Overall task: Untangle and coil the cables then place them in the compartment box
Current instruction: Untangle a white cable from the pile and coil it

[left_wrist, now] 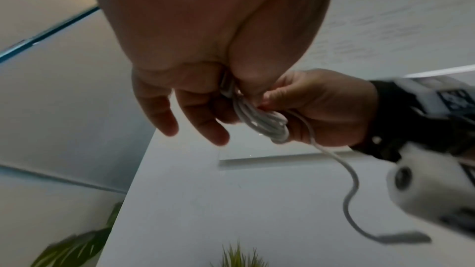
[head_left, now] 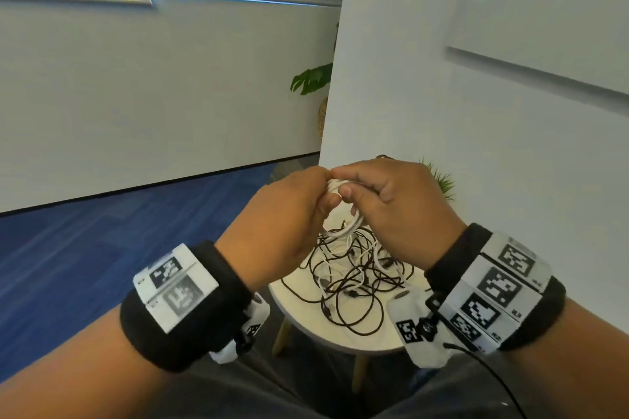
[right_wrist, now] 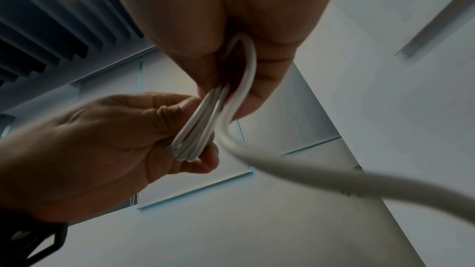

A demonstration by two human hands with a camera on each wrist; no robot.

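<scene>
Pinching a smooth white cable coil (head_left: 335, 188) between them above the round white table (head_left: 299, 311), the left hand (head_left: 289, 214) and right hand (head_left: 391, 201) both curl around its bundled loops, while thin black and white tangled cables (head_left: 354, 279) lie below.

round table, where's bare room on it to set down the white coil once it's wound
Bare patches on the round table: the left edge beside the tangled cables, and the near rim below them. The middle and right are crowded with loops. Both hands hold the white coil above.
</scene>
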